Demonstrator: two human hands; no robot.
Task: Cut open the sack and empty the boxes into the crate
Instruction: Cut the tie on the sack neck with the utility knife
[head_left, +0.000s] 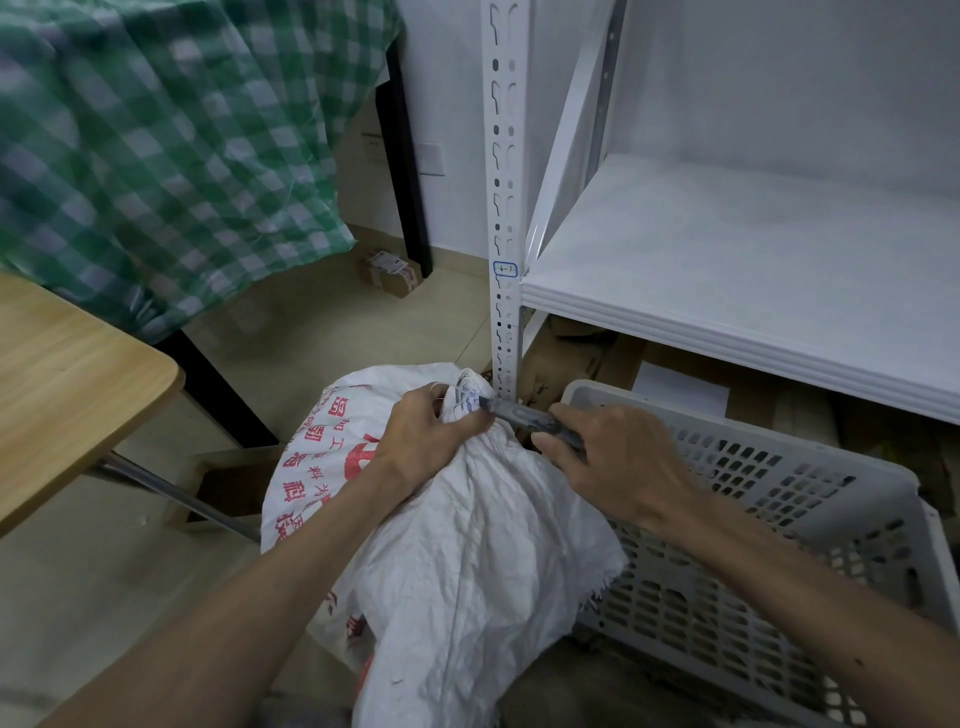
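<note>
A white woven sack (467, 561) with red printed characters stands on the floor in front of me. My left hand (431, 436) grips its bunched, tied neck near the top. My right hand (613, 462) holds a grey utility knife (530, 418), whose tip touches the sack's neck just right of my left fingers. A light grey perforated plastic crate (810, 525) stands tilted directly to the right of the sack, under my right forearm. The sack hides whatever it holds.
A white metal shelf unit (753, 270) stands behind the crate, its upright post (505, 208) just beyond the sack, with flat cardboard (582, 358) beneath. A wooden table corner (78, 374) is at left, a green checked cloth (171, 145) above it, a small box (389, 273) on the floor.
</note>
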